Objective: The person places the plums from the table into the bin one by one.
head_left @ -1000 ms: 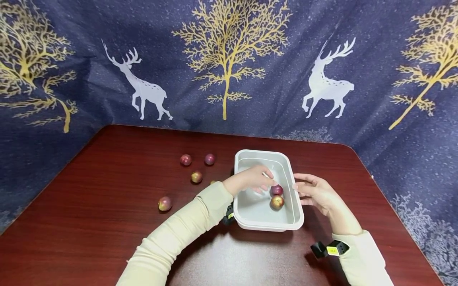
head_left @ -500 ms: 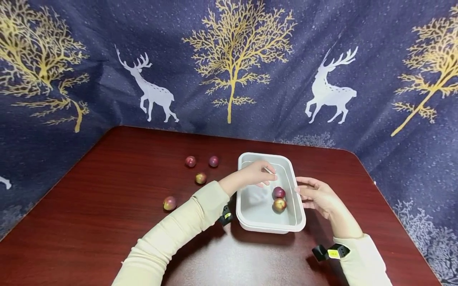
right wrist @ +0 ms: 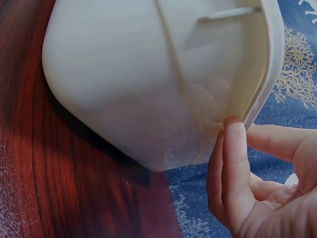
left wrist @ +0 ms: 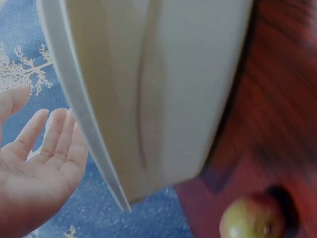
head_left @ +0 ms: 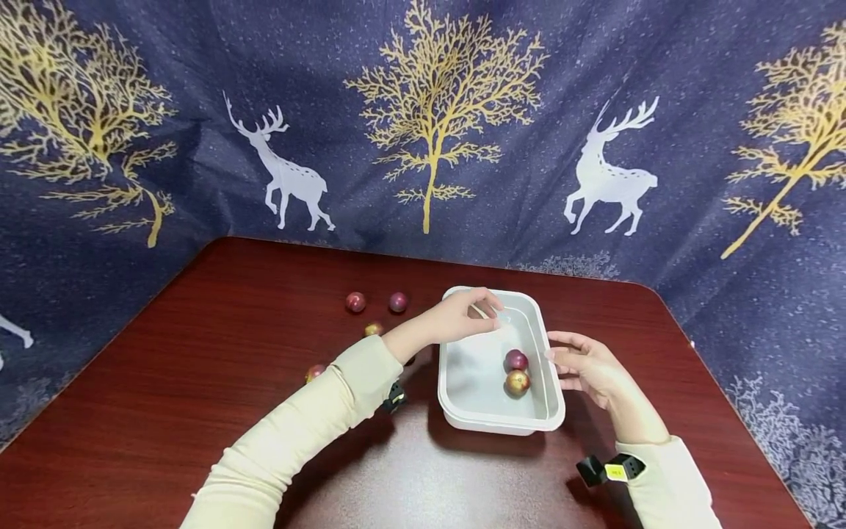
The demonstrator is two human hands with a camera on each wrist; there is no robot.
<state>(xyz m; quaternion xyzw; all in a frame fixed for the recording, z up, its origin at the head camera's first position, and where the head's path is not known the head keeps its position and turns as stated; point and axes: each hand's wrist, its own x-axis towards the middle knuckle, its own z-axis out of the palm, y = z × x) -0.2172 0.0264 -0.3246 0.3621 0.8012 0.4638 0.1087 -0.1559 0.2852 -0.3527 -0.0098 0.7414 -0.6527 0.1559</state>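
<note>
A white plastic tub (head_left: 485,422) stands on the table, holding a dark purple plum (head_left: 516,360) and a yellow-red plum (head_left: 518,383) that look side by side. Above its far left part is my left hand (head_left: 465,314), fingers loosely bent, thumb apart from the fingertips, nothing between them. The left wrist view shows that palm (left wrist: 44,168) beside the tub's rim (left wrist: 86,106). My right hand (head_left: 588,364) is at the tub's right side, with fingertips touching the wall just under the rim. In the right wrist view these fingers (right wrist: 235,168) are fairly straight against the outer wall (right wrist: 124,64).
Left of the tub, on the dark red table (head_left: 198,353), lie a red plum (head_left: 355,302), a purple plum (head_left: 398,302) and two more, partly behind the left sleeve (head_left: 311,419). A blue cloth (head_left: 370,198) with deer and trees hangs behind.
My left hand has risen from beside the plums in the tub and moved back toward the tub's far left part, its fingers opening wider. The right hand stays at the rim. The head view has shifted slightly.
</note>
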